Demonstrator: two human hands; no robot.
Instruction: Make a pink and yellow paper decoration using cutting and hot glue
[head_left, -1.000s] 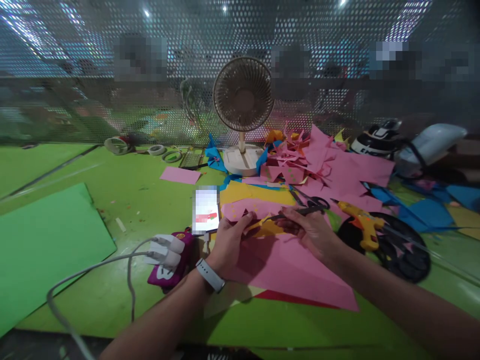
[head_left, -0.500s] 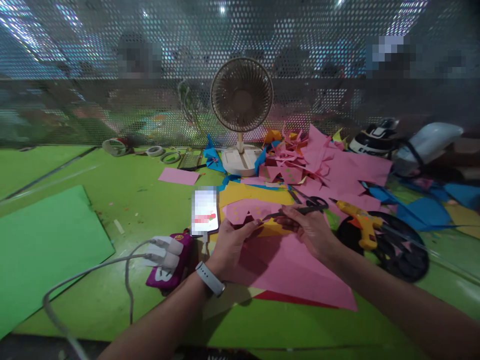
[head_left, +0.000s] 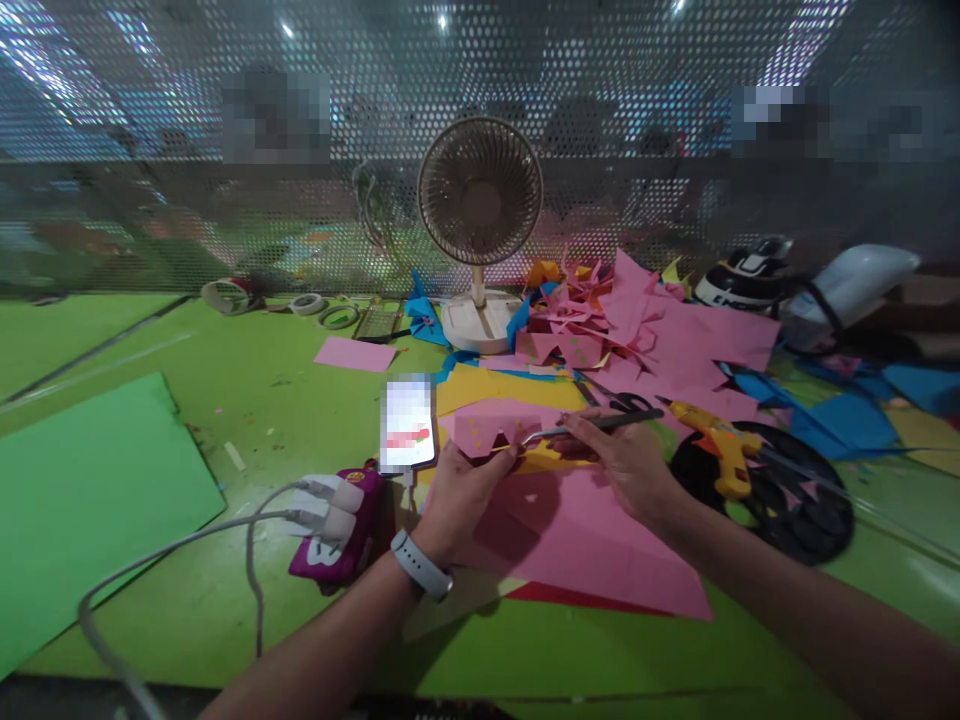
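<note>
Bent-tip tweezers (head_left: 626, 419) with a dark body are pinched in my right hand (head_left: 630, 465), their metal tip close to my left thumb. My left hand (head_left: 466, 497) grips a pink cut-paper piece (head_left: 480, 425) with small yellow dots along it and a notch in its lower edge. The tip seems to meet the paper near the notch; whether it holds a scrap I cannot tell. Below both hands lies a large pink sheet (head_left: 592, 540), with yellow paper (head_left: 502, 388) behind. My left fingers are mostly hidden under the paper.
Left of my hands are a phone (head_left: 407, 425) and a purple power strip (head_left: 341, 530) with cables. A yellow glue gun (head_left: 724, 445) rests on a black round tray (head_left: 821, 510). Scissors (head_left: 634, 402), pink scraps (head_left: 675, 340) and a fan (head_left: 480, 195) stand farther back.
A small yellow bit at the tweezers' tip a second ago no longer shows there. The tweezers have turned slightly, and their tip is nearer my left thumb.
</note>
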